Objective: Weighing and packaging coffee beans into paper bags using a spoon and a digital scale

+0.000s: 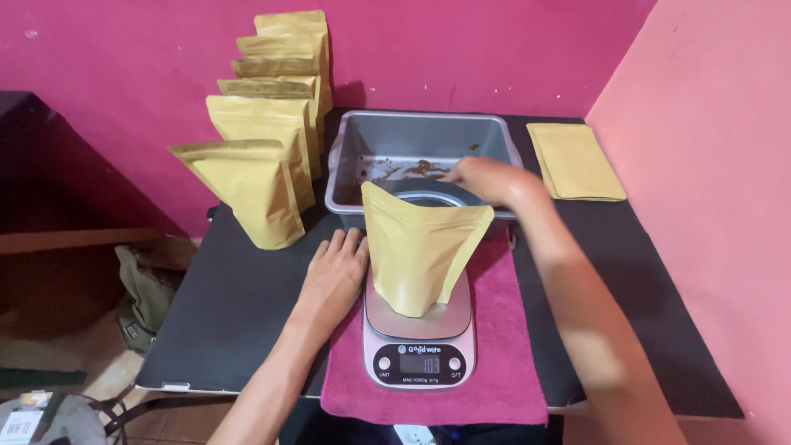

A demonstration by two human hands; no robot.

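Observation:
An open yellow stand-up pouch (418, 251) stands upright on a small digital kitchen scale (418, 346), which rests on a pink cloth (503, 363). My left hand (335, 274) lies flat on the black table just left of the pouch, fingers apart, touching the scale's edge. My right hand (484, 178) reaches behind the pouch into a grey metal tray (350, 152). The tray holds a few brown crumbs (416, 169). Whether the right fingers pinch anything is hidden.
Several filled yellow pouches (255, 185) stand in a row at the back left, along the magenta wall. A flat stack of empty yellow pouches (574, 161) lies at the back right. The black table (231, 321) ends near the pink wall on the right.

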